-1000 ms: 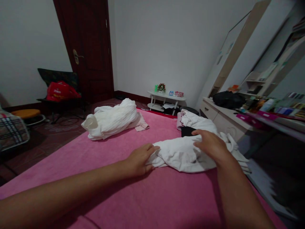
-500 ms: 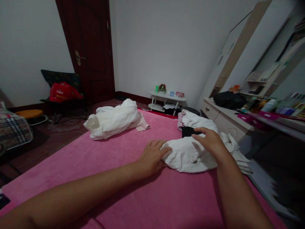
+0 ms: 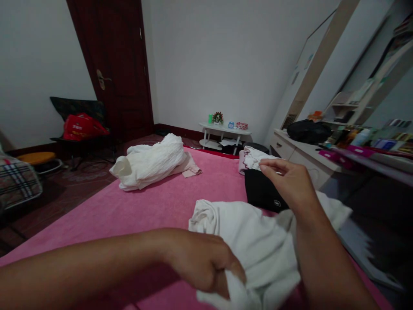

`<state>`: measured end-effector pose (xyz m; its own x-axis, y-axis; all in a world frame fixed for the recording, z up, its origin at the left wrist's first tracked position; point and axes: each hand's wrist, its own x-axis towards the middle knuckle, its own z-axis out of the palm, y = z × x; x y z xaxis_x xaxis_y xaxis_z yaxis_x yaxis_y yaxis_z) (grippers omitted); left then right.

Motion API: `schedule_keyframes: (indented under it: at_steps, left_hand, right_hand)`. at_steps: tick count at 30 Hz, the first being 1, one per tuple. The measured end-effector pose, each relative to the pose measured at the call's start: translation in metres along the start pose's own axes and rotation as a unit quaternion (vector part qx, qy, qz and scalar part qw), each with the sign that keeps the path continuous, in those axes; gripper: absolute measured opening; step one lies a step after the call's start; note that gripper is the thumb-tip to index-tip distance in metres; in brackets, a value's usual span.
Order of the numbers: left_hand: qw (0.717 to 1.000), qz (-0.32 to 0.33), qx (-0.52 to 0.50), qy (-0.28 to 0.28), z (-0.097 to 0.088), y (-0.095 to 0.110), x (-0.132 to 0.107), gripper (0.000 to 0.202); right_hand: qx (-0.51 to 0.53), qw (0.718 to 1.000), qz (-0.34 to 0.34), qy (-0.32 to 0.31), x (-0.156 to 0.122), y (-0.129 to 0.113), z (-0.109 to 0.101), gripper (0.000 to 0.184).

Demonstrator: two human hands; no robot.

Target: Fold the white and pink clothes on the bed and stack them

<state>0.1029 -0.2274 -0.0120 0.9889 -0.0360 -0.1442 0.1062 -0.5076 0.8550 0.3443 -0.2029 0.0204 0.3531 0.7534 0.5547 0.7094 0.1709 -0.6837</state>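
My left hand [image 3: 209, 262] is closed on a bunched part of a white garment [image 3: 258, 241] low in the view, with its fingers wrapped round the cloth. The rest of the garment spreads loosely to the right over a pink bedspread [image 3: 161, 206]. Above the black folded cloth [image 3: 263, 191], my right hand [image 3: 292, 183] hovers with its fingers stretched out and nothing seen in them. A small pale mark shows on the black cloth. Just behind it lies a white folded cloth with dark scalloped trim [image 3: 253, 157]. My right forearm hides part of the white garment.
A heap of white cloth [image 3: 151, 161] rests at the bed's far left, over a pale pink piece [image 3: 192, 169]. A small white table [image 3: 226, 128] stands by the wall. To the right is a cabinet [image 3: 284, 144] bearing a black bag [image 3: 308, 131].
My left hand has taken hold of the white garment and pulled it nearer, uncovering more of the black cloth. My right hand remains raised at the right, off the garment.
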Motion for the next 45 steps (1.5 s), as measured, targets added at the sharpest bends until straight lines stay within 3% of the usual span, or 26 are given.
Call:
schedule_keyframes:
  at_steps: [2, 3, 4, 5, 7, 9, 10, 12, 15, 18, 21, 24, 28, 30, 32, 35, 37, 39, 41, 45]
  left_hand:
    - [0.997, -0.009, -0.05, -0.057, -0.013, 0.018, -0.024, 0.008]
    - [0.996, -0.026, -0.08, -0.032, -0.025, 0.022, -0.036, 0.009]
    - [0.992, -0.05, -0.106, 0.045, -0.04, 0.021, -0.047, 0.012]
    - [0.973, -0.072, -0.127, 0.181, -0.058, 0.017, -0.057, 0.016]
    - [0.878, -0.078, -0.146, 0.449, -0.098, -0.005, -0.075, 0.026]
    - [0.758, -0.086, -0.099, 0.638, -0.131, -0.038, -0.089, 0.03]
    - [0.712, -0.096, -0.049, 0.694, -0.143, -0.057, -0.095, 0.03]
    - [0.67, -0.133, 0.049, 0.729, -0.153, -0.091, -0.105, 0.036]
    - [0.696, -0.193, 0.187, 0.666, -0.141, -0.129, -0.11, 0.046]
    - [0.75, -0.199, 0.287, 0.561, -0.113, -0.143, -0.104, 0.034]
    - [0.817, -0.154, 0.324, 0.451, -0.085, -0.137, -0.091, 0.023]
    - [0.853, -0.136, 0.336, 0.376, -0.061, -0.125, -0.08, 0.025]
    - [0.838, -0.182, 0.394, 0.33, -0.037, -0.119, -0.071, 0.031]
    - [0.821, -0.208, 0.414, 0.333, -0.03, -0.12, -0.069, 0.025]
    - [0.814, -0.222, 0.417, 0.337, -0.026, -0.121, -0.067, 0.018]
    - [0.82, -0.219, 0.416, 0.326, -0.024, -0.118, -0.067, 0.024]
    - [0.82, -0.218, 0.427, 0.313, -0.023, -0.113, -0.069, 0.027]
    - [0.819, -0.219, 0.44, 0.296, -0.023, -0.104, -0.074, 0.024]
    - [0.819, -0.218, 0.445, 0.289, -0.025, -0.093, -0.082, 0.019]
    - [0.795, -0.23, 0.44, 0.348, -0.039, -0.072, -0.111, 0.011]
  right_hand:
    - [0.002, 1.0, 0.0, 0.0, -0.002, -0.003, -0.001, 0.024]
    - [0.0, 1.0, 0.003, -0.003, -0.002, -0.003, -0.001, 0.024]
    - [-0.003, 1.0, 0.006, -0.006, -0.003, -0.003, -0.001, 0.025]
    - [-0.005, 1.0, 0.008, -0.009, -0.003, -0.003, 0.0, 0.025]
    - [-0.005, 1.0, 0.003, -0.014, -0.003, -0.001, 0.003, 0.024]
    - [-0.006, 1.0, -0.011, -0.023, -0.003, -0.001, 0.006, 0.022]
    - [-0.012, 0.999, -0.019, -0.04, -0.004, -0.001, 0.007, 0.022]
    - [-0.037, 0.993, -0.035, -0.11, -0.006, -0.003, 0.009, 0.025]
    - [-0.105, 0.96, -0.054, -0.256, -0.016, -0.007, 0.017, 0.036]
    - [-0.193, 0.913, -0.068, -0.353, -0.029, -0.007, 0.034, 0.047]
    - [-0.278, 0.881, -0.068, -0.378, -0.035, -0.003, 0.052, 0.036]
    - [-0.293, 0.898, -0.062, -0.322, -0.029, 0.003, 0.056, 0.02]
    - [-0.214, 0.954, -0.048, -0.205, -0.015, 0.008, 0.041, 0.023]
    - [-0.178, 0.962, -0.055, -0.202, -0.014, 0.006, 0.036, 0.023]
    - [-0.172, 0.948, -0.068, -0.257, -0.021, 0.001, 0.036, 0.019]
    - [-0.223, 0.902, -0.085, -0.361, -0.036, -0.007, 0.046, 0.007]
    - [-0.266, 0.884, -0.094, -0.374, -0.042, -0.009, 0.054, 0.004]
    - [-0.284, 0.891, -0.097, -0.342, -0.04, -0.008, 0.056, 0.007]
    - [-0.266, 0.916, -0.077, -0.291, -0.032, -0.004, 0.049, 0.006]
    - [-0.124, 0.982, 0.063, -0.13, -0.004, 0.015, 0.018, 0.007]
